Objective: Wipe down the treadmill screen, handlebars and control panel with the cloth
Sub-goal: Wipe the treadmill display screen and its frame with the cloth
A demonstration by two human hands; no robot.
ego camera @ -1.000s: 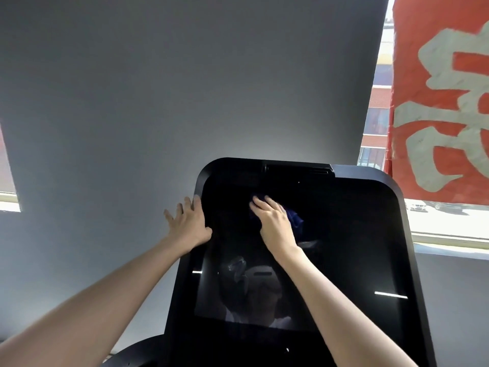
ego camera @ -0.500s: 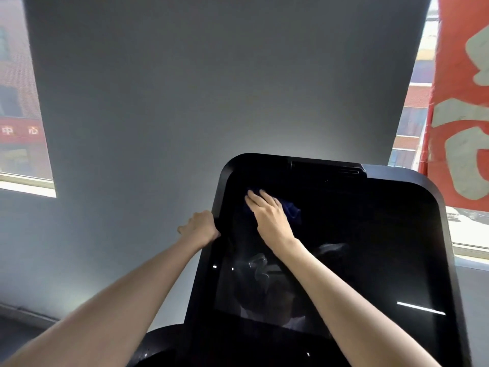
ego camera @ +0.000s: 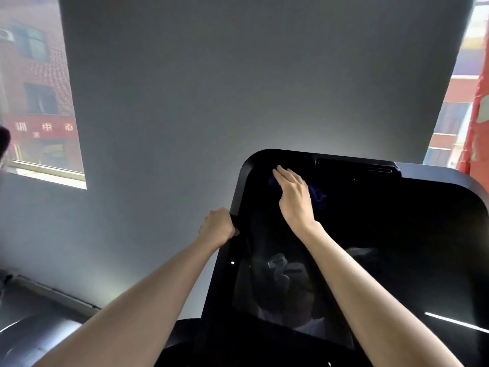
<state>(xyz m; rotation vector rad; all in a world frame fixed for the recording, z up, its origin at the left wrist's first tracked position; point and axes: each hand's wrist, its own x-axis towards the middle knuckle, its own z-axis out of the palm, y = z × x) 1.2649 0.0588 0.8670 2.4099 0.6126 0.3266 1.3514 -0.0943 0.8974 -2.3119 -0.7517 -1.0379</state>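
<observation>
Two hands: our left hand [ego camera: 218, 226] grips the screen [ego camera: 397, 247] edge, centre frame; our right hand [ego camera: 293, 197], fingers flat together, presses the cloth [ego camera: 317, 194] at its upper-left corner. Handlebars, control panel likely pending.

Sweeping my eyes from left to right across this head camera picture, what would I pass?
Window with a brick building outside → left hand gripping the edge of the treadmill screen → right hand pressed flat on the blue cloth → red banner at the far right.
</observation>
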